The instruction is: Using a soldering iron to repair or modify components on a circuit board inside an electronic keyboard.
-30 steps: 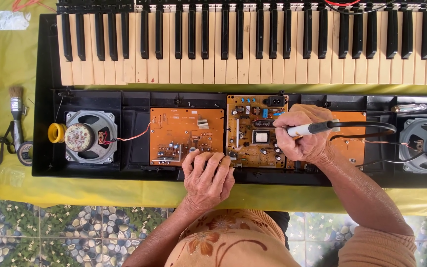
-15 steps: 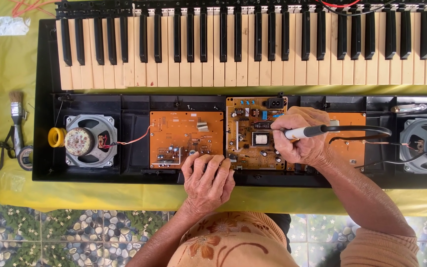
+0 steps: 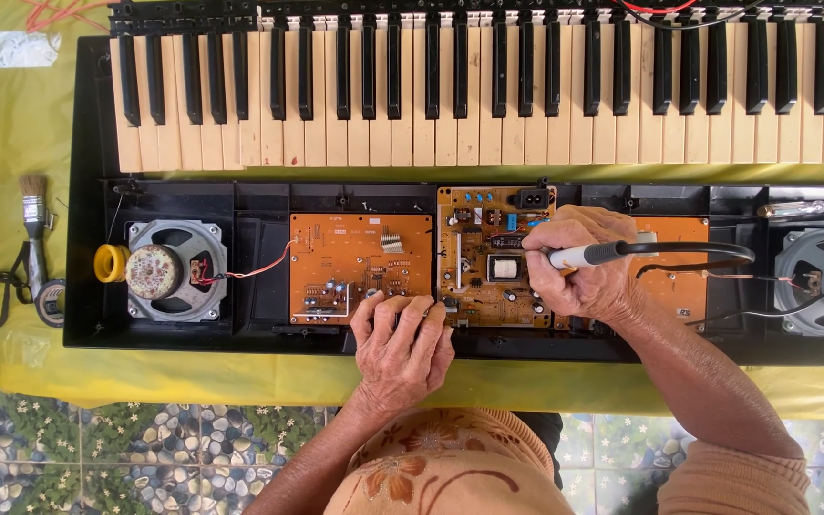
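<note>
While my right hand (image 3: 579, 272) grips the soldering iron (image 3: 588, 255) mid-frame, my left hand (image 3: 401, 343) rests loosely, holding nothing, on the middle circuit board's (image 3: 488, 277) lower edge; the board looks stiff, fragile, best held by edges.

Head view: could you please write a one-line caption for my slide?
Right hand holds a soldering iron over the middle circuit board of an opened keyboard; left hand rests at the case edge.

Soldering iron (image 3: 591, 255) — grey handle, black cord — lies level, tip on the upright-mounted orange circuit board (image 3: 488, 257).
</note>
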